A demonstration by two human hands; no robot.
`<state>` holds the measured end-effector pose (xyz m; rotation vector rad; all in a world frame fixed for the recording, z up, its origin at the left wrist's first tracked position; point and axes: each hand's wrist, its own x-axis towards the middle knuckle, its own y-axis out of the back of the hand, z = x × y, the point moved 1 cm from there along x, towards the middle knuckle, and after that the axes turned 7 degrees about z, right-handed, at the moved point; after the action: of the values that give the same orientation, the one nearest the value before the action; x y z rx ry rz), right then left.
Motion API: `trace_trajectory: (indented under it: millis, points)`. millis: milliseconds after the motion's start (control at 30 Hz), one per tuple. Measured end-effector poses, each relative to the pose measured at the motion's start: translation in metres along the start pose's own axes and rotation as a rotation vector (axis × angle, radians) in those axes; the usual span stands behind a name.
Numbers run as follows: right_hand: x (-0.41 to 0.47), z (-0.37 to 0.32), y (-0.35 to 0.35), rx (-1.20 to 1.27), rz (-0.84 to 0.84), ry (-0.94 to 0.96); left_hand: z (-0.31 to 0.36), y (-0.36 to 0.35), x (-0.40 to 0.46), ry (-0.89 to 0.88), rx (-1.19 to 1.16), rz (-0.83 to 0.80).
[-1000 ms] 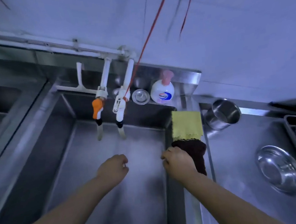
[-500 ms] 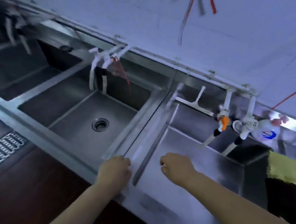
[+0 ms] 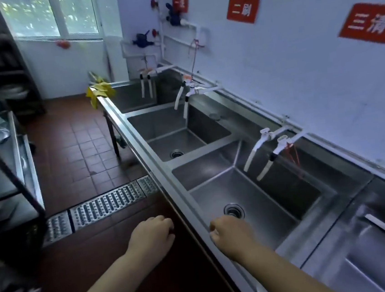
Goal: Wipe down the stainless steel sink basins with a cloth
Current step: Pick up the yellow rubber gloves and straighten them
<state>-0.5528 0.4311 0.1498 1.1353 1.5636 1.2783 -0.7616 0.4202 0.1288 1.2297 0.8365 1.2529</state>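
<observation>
Looking down the row of sink basins (image 3: 252,201), I've got both hands curled into loose fists, holding nothing: left hand (image 3: 151,237) over the red floor, right hand (image 3: 230,234) above the near basin's front rim. A yellow cloth (image 3: 100,91) drapes the far corner.

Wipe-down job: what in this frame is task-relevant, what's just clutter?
Job:
- nearest sink basin, drain visible
- middle basin
- far basin
- yellow cloth draped over the far sink corner
- left hand and right hand, both curled, holding nothing

Lying about:
- floor drain grate
- red wall signs
- metal rack
</observation>
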Motion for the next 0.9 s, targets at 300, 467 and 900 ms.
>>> trace_trajectory:
  millis: [300,467,900]
  points:
    - [0.148,-0.036,-0.026,0.079,0.016,0.083,-0.123,0.010,0.055,0.203,0.022,-0.010]
    - [0.256,-0.058,-0.033,0.083,-0.014,0.126,-0.189,0.014,0.116,0.262,0.039,-0.027]
    - [0.502,-0.170,-0.034,0.031,-0.063,0.326,-0.364,0.014,0.226,0.459,0.013,-0.066]
